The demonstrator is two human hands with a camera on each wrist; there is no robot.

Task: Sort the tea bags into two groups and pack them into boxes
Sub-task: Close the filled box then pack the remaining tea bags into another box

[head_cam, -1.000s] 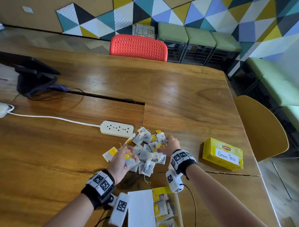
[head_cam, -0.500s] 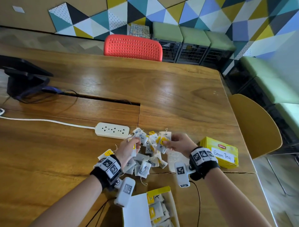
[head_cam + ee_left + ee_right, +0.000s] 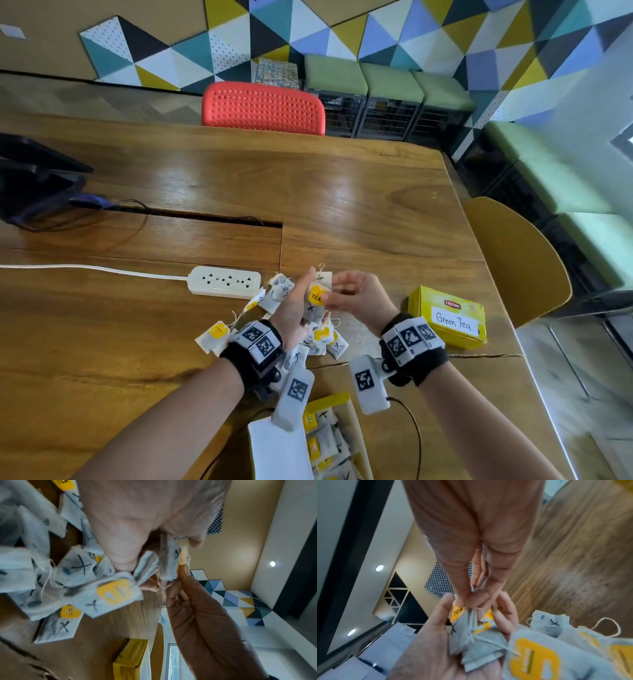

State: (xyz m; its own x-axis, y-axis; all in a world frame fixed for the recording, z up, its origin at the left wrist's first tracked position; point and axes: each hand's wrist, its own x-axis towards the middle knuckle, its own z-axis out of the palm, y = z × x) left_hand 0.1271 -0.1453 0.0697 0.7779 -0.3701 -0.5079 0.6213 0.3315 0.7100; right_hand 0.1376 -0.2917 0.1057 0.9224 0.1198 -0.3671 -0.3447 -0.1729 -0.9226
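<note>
My left hand [image 3: 297, 310] is raised over the pile and grips a bunch of white tea bags [image 3: 118, 593] marked with black crosses and yellow tags. Against it, my right hand [image 3: 349, 296] pinches one tea bag [image 3: 315, 298] of that bunch by its top, at the yellow tag [image 3: 458, 613]. More loose tea bags [image 3: 275, 296] lie on the wooden table [image 3: 359, 205] under and left of the hands. An open box [image 3: 337, 406] at the bottom edge holds several crossed bags. A shut yellow box labelled Green Tea [image 3: 448, 318] sits to the right.
A white power strip [image 3: 224, 282] with its cable lies just left of the pile. A dark device [image 3: 34, 178] stands at the far left. A red chair [image 3: 263, 108] is at the far edge, a yellow chair [image 3: 513, 260] at the right.
Both hands rose off the pile with tea bags. They came together, and the right hand now pinches a bag in the bunch held by the left.
</note>
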